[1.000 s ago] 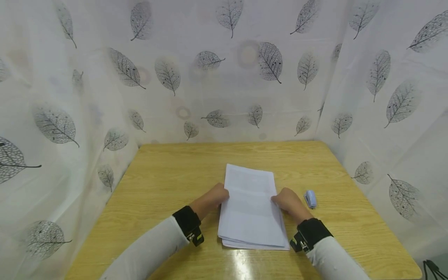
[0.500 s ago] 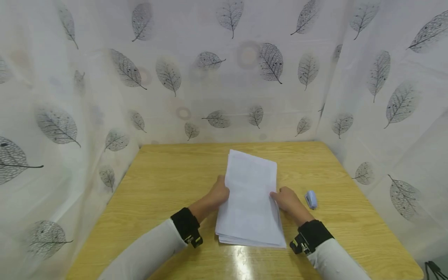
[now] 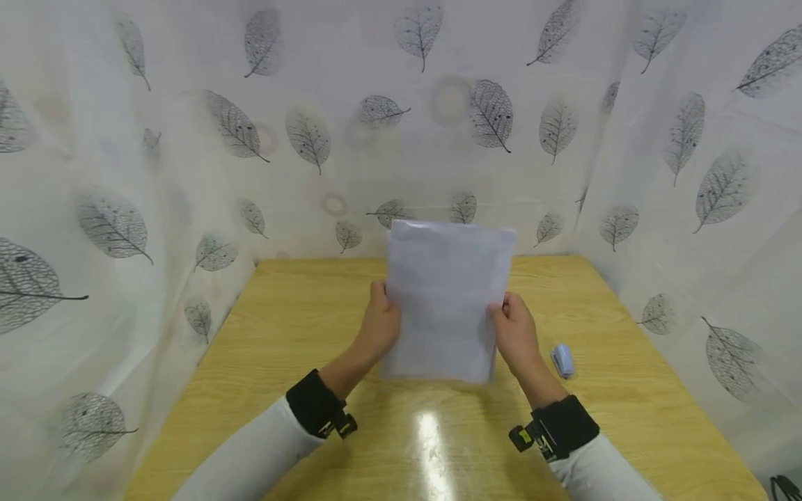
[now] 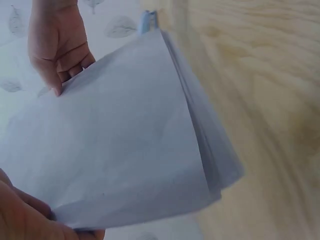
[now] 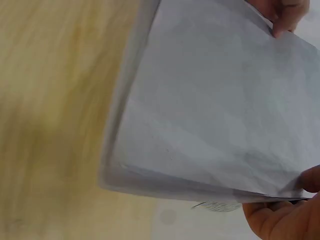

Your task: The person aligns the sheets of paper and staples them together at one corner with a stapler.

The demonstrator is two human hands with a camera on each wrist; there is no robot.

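Observation:
A stack of white paper sheets is held up off the table, standing nearly upright and slightly blurred in the head view. My left hand pinches its left edge, thumb in front and fingers behind. On the opposite edge my right hand grips the sheets the same way. In the left wrist view the paper shows layers slightly out of line along the lower edge. The right wrist view also shows the stacked sheets fanned a little at one corner.
A small light-blue stapler lies on the wooden table, right of my right hand. A pale leaf-printed curtain surrounds the table's back and sides. Dark cables show at the lower right corner.
Both hands have raised the paper stack from the table and tilted it more upright. Its lower edge has left the tabletop. The stapler stays on the table.

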